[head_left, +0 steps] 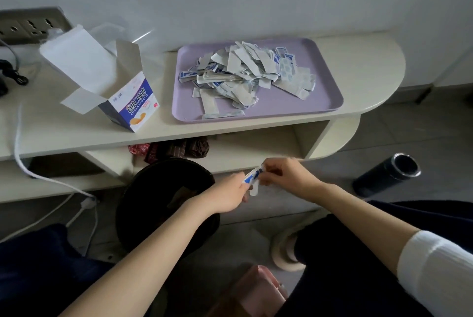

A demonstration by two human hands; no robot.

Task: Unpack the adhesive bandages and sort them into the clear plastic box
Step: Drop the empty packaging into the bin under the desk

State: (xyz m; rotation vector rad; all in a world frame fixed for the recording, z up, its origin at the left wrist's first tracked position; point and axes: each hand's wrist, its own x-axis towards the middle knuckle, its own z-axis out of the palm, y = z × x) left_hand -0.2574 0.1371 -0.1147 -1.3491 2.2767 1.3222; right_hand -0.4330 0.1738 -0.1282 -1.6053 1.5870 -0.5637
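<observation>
Both hands are low in front of the shelf and close together. The left hand pinches the near-left end of one bandage, and the right hand pinches its far-right end, fingers curled onto it. The strip is thin, flat paper, white with blue print, and its long axis slants from near-left up to far-right. A white flap hangs loose from its middle (peeled paper or the plaster itself, cannot tell).

Just under the left hand sits a round black bin with a glossy rim. Up on the smooth cream shelf, rounded at its right end, lies a lilac tray, a rounded rectangle with a low lip. Heaped on it is a loose pile of more flat white-and-blue strips, pointing every way.

Left of the tray stands an open cardboard box, blue and white, with its flaps splayed upward. Far left there is a grey socket strip against the wall and a white cable trailing down. On the floor to the right is a dark cylindrical flask with a metal rim.
</observation>
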